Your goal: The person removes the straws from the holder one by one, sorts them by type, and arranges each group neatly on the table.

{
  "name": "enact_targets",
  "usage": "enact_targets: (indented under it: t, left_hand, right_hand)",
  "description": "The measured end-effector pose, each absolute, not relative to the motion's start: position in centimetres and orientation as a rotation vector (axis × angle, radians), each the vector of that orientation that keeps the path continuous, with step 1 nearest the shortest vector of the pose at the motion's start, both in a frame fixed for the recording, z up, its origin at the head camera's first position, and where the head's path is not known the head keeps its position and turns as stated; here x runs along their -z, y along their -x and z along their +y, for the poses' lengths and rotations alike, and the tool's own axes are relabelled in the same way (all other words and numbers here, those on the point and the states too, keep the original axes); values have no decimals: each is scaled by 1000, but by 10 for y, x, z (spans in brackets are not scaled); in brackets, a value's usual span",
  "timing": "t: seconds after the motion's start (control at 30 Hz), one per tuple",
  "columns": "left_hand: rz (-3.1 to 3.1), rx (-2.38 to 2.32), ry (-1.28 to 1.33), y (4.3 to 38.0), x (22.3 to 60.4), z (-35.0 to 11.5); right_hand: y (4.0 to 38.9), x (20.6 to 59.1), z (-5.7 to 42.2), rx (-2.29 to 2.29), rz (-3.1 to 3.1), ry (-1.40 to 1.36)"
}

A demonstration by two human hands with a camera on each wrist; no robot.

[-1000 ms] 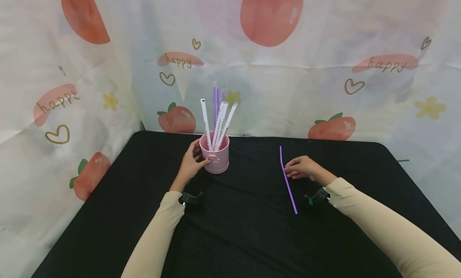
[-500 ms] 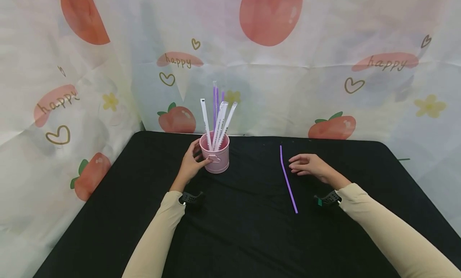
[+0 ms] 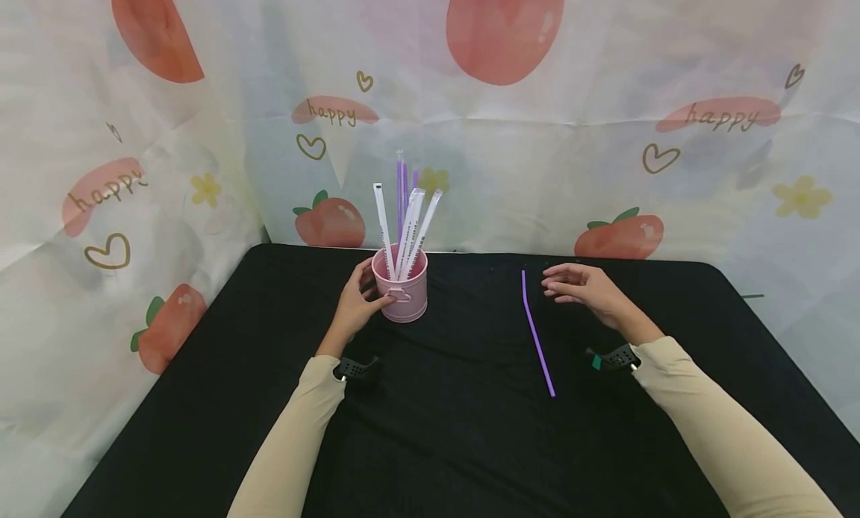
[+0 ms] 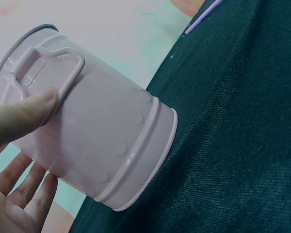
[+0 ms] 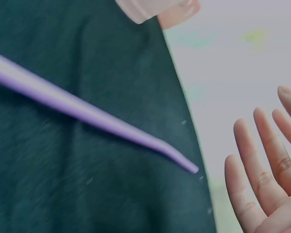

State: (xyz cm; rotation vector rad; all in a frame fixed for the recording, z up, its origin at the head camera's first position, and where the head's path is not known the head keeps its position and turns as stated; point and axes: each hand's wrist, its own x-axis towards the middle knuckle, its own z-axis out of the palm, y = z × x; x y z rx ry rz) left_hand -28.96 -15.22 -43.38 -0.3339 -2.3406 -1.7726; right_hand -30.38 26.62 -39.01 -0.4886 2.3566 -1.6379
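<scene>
A pink bucket (image 3: 403, 305) stands on the black cloth, left of the middle. My left hand (image 3: 354, 307) grips its side, the thumb on the small handle (image 4: 76, 73) and the fingers round the wall. White paper-wrapped straws (image 3: 407, 234) and several purple straws (image 3: 400, 189) stick up out of it. A single bare purple straw (image 3: 539, 342) lies on the cloth to the right, bent near its far end. Just right of that bend is my right hand (image 3: 587, 290), fingers relaxed and apart from the straw, holding nothing. The right wrist view shows its spread fingers (image 5: 266, 184).
A black cloth (image 3: 457, 413) covers the table. Behind it and at the left hangs a pale curtain (image 3: 504, 167) printed with fruit, hearts and flowers. Each wrist wears a dark band (image 3: 614, 357).
My right hand has drawn away from the purple straw, first to the right, then up toward the far edge. The straw stays lying on the cloth. My left hand keeps its grip on the bucket.
</scene>
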Motion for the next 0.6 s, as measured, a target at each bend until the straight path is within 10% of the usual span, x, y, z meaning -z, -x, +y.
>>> enact_targets:
  t: [0.6]
  left_hand:
    - [-2322, 1836, 338, 291, 433, -152]
  right_hand:
    - [320, 343, 227, 1588, 2317, 621]
